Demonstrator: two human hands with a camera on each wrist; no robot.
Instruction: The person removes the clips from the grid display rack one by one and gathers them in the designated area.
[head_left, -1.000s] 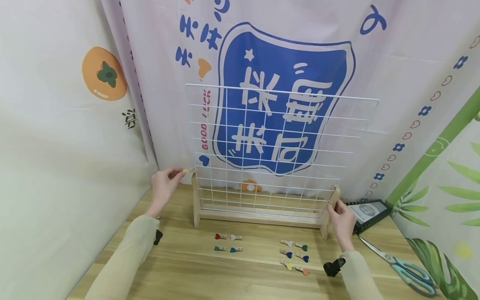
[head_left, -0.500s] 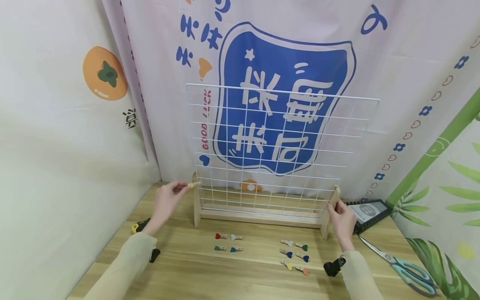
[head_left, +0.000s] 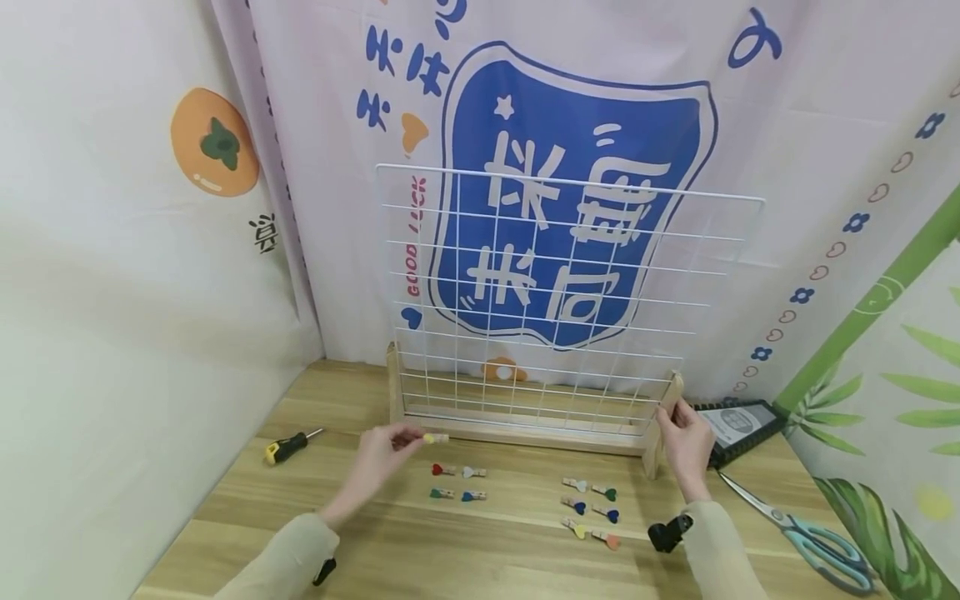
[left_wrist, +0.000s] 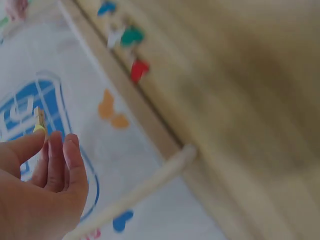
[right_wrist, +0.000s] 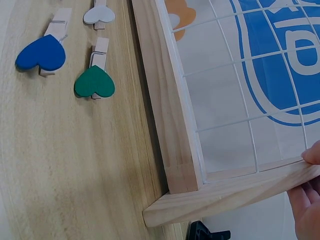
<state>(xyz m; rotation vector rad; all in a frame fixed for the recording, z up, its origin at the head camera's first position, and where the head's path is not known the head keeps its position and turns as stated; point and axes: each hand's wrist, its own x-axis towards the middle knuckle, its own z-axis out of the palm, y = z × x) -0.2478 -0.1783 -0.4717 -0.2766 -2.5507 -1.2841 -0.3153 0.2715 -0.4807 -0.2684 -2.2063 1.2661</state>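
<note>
My left hand (head_left: 381,458) pinches a small wooden clothespin (head_left: 437,438) with a yellow heart, low in front of the stand's left end. In the left wrist view the yellow heart clothespin (left_wrist: 40,119) sticks up past the thumb, the other fingers curved beside it. A white wire grid (head_left: 573,182) stands upright in a wooden stand (head_left: 517,436). My right hand (head_left: 686,439) grips the stand's right post (right_wrist: 230,200), thumb on the inner side. Just below my left hand lie clothespins with red (head_left: 442,471), white (head_left: 474,472), green (head_left: 442,493) and blue (head_left: 474,497) hearts.
Several more heart clothespins (head_left: 574,505) lie in pairs toward the right. Scissors (head_left: 817,546) and a black spiral-bound item (head_left: 738,429) sit at the right edge. A yellow-black screwdriver (head_left: 288,447) lies at the left. A printed curtain (head_left: 337,250) hangs behind the grid.
My left hand has moved down and right with the yellow heart clothespin, from beside the left post's top to above the left clothespins, uncovering the screwdriver. My right hand stays on the post.
</note>
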